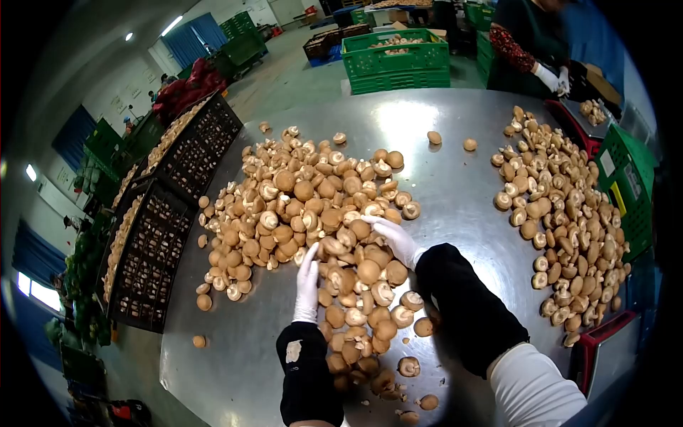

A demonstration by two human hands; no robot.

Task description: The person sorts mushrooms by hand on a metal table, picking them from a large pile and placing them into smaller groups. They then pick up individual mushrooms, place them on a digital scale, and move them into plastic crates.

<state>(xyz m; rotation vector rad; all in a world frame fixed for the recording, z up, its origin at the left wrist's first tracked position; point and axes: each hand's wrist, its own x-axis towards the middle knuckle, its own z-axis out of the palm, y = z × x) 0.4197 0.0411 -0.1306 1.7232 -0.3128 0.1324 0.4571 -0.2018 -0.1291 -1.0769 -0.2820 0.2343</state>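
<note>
A big pile of brown-capped shiitake mushrooms (284,206) covers the middle of a metal table (242,341). My left hand (307,283), in a white glove, lies along the left side of the mushrooms with its fingers stretched out. On the other side my right hand (395,238), gloved too, reaches over the mushrooms with extended fingers touching them. Between the two hands sits a cluster of mushrooms (368,270), and neither hand grips one. More mushrooms (348,352) trail toward the table's near edge between my dark sleeves.
A second mushroom heap (562,220) lies at the right, beside a green crate (626,188) and a red-edged scale (605,349). Black crates (153,263) full of mushrooms stand at the left. Beyond the table are a green crate (395,71) and a person with white gloves (551,80).
</note>
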